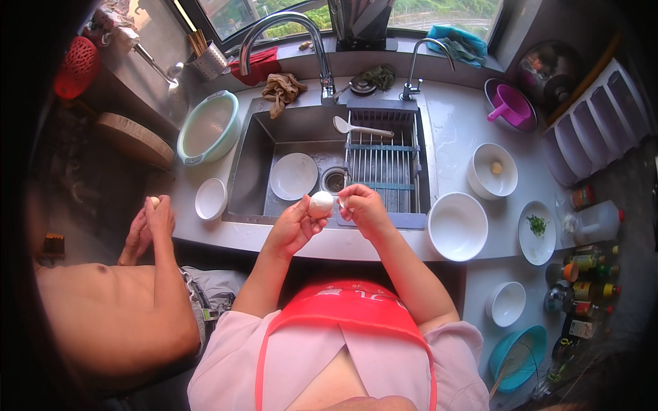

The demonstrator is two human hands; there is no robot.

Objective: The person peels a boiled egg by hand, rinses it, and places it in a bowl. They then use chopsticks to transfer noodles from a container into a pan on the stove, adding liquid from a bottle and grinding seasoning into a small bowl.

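Observation:
My left hand [295,226] holds a white egg [321,204] above the front edge of the sink [252,169]. Parts of the egg's surface look cracked or rough. Just to its right, my right hand [364,208] pinches a small white piece, probably eggshell, between thumb and fingers. Beneath, in the basin, a white plate [293,176] lies beside the drain [334,181]. A metal drying rack [383,159] spans the sink's right part, with a white ladle [362,127] across its back.
At left, another person's hands [149,223] hold a small pale round thing. White bowls [457,226] and a plate with chopped greens [536,226] stand right; a small bowl [211,199] and a pale green basin [209,127] stand left. Faucets [329,85] rise behind; bottles [591,290] line the right edge.

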